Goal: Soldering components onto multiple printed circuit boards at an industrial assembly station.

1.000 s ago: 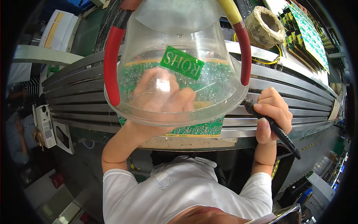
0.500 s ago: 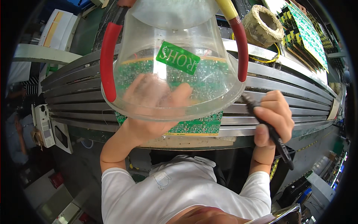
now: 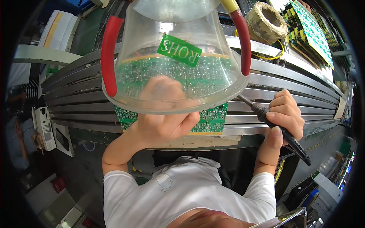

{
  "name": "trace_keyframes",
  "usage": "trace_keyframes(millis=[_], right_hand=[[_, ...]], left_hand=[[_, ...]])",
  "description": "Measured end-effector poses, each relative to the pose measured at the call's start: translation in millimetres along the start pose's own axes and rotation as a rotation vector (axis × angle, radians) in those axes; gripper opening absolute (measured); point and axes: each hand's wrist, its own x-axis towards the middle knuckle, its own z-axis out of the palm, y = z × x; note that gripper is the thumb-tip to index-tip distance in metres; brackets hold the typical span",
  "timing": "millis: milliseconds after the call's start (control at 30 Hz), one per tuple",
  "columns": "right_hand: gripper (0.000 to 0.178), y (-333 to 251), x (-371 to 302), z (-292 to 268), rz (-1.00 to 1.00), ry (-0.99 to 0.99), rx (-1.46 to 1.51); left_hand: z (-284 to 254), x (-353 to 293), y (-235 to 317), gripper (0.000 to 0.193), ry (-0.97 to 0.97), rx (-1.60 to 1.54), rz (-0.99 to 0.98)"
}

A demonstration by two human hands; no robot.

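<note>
A green circuit board (image 3: pixel 215 121), dense with small parts, lies in front of me on metal rails. Above it hangs a clear plastic funnel-shaped hood (image 3: pixel 236 89) with a green sticker (image 3: pixel 179 50), so much of the board shows only through the plastic. My left hand (image 3: pixel 159 129) is over the board's near left part, partly behind the hood's rim. Its fingers are curled in; what they hold, if anything, is hidden. In my right hand (image 3: pixel 285 116) is a soldering iron (image 3: pixel 292 143) with a black handle. Its metal shaft points up-left toward the hood's right rim, and the tip is hard to see.
Red-sleeved arms (image 3: pixel 109 57) flank the hood. Long metal rails (image 3: pixel 289 86) cross the bench. At the far right stand a thick cream-coloured ring (image 3: pixel 253 23), a yellow cable (image 3: pixel 279 56) and stacked circuit boards (image 3: pixel 312 32). A white device (image 3: pixel 45 129) is at the left.
My left hand has drawn nearer to me over the board. My right hand has shifted slightly right with the soldering iron, whose shaft now shows more clearly. The hood sits slightly higher in view.
</note>
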Motion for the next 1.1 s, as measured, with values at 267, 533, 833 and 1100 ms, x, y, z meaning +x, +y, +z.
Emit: trace_keyframes(millis=[267,533,833,1100], right_hand=[[0.022,4.6,-1.3,-3.1,0.011,-0.062,0.038],[0.021,8.1,-0.7,-2.7,0.014,-0.061,0.04],[0.023,7.1,-1.5,-2.0,0.009,-0.055,0.052],[0.026,6.9,-4.9,3.8,0.08,0.078,0.138]], left_hand=[[4.3,1.7,2.8,0.018,-0.022,0.052,0.047],[5.7,2.6,4.1,0.019,-0.055,0.057,0.037],[-1.2,3.6,3.6,0.021,-0.083,0.072,0.015],[-30.8,4.0,-23.4,0.018,-0.119,-0.113,-0.139]])
